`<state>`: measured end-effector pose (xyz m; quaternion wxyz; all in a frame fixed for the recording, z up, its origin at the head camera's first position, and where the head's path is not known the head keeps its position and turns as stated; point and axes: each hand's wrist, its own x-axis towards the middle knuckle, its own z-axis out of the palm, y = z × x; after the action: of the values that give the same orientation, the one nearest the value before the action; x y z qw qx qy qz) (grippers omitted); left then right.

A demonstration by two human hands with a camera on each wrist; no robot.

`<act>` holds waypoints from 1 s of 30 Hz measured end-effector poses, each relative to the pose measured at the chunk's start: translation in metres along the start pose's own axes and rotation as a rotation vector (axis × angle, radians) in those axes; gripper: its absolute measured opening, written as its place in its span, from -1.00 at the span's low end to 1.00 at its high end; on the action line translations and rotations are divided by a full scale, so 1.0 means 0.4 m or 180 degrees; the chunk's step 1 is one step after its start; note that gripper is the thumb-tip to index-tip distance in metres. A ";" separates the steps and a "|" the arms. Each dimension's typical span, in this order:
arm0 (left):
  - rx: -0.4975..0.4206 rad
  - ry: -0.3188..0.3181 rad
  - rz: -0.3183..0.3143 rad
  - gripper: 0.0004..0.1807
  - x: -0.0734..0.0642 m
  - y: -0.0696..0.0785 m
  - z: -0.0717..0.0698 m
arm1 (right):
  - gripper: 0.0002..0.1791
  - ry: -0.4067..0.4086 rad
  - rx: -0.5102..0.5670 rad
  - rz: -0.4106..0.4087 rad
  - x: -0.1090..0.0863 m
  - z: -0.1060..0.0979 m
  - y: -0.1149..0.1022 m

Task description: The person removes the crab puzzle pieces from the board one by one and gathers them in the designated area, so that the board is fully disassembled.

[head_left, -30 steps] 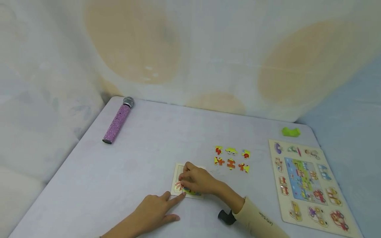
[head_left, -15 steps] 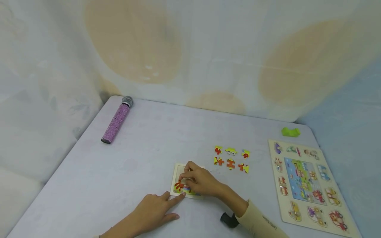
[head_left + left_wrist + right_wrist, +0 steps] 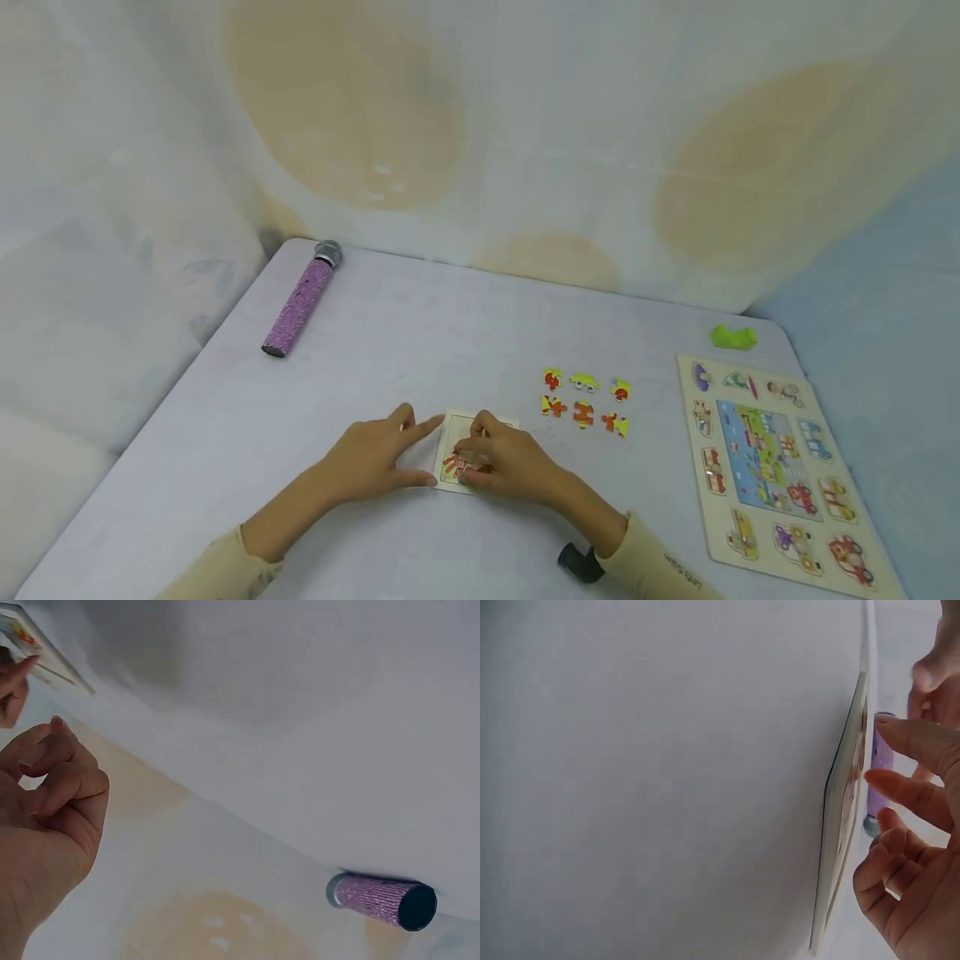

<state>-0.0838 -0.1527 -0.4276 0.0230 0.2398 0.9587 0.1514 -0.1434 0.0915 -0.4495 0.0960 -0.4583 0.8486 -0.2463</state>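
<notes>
A small square puzzle board (image 3: 456,429) with a pale frame lies near the front of the table, red and yellow picture pieces in its lower part. My left hand (image 3: 371,454) touches its left side with outstretched index finger and thumb; its other fingers are bent in the left wrist view. Over the board is my right hand (image 3: 513,462), covering much of it. In the right wrist view, thumb and index finger (image 3: 907,795) reach to the board's surface, spread apart with nothing visible between them. Several loose red and yellow puzzle pieces (image 3: 583,414) lie in two rows behind my right hand.
A purple glittery microphone (image 3: 298,307) lies at the back left. On the right is a large picture puzzle board (image 3: 697,508), with a lime-green object (image 3: 733,337) behind it. A black cylindrical object (image 3: 580,564) sits by my right sleeve.
My left hand has moved from the board's front edge up to its left side, with index finger and thumb spread. The right hand stays over the board, slightly lower.
</notes>
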 end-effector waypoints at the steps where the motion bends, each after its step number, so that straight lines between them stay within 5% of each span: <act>1: 0.0052 -0.0030 0.0004 -0.02 0.012 -0.012 0.001 | -0.68 0.0030 -0.0109 -0.0061 0.001 0.003 -0.003; 7: 0.0077 -0.0466 -0.0059 0.39 0.067 -0.041 0.018 | -0.68 0.0111 -0.0591 -0.0243 0.010 0.009 -0.025; 15: 0.0096 -0.0782 -0.0285 0.44 0.093 -0.027 0.031 | -0.74 0.0261 -0.1038 -0.0291 0.020 0.010 -0.044; 19: 0.0116 -0.0782 -0.0323 0.46 0.095 -0.024 0.037 | -0.78 0.0317 -0.1106 -0.0346 0.026 0.013 -0.048; 30: 0.0121 -0.0667 -0.0268 0.45 0.089 -0.028 0.049 | -0.68 0.0276 -0.0849 0.0034 0.027 0.010 -0.044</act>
<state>-0.1182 -0.1401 -0.4486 0.1249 0.2142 0.9629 0.1062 -0.1350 0.0732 -0.4434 -0.0012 -0.4514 0.8796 -0.1504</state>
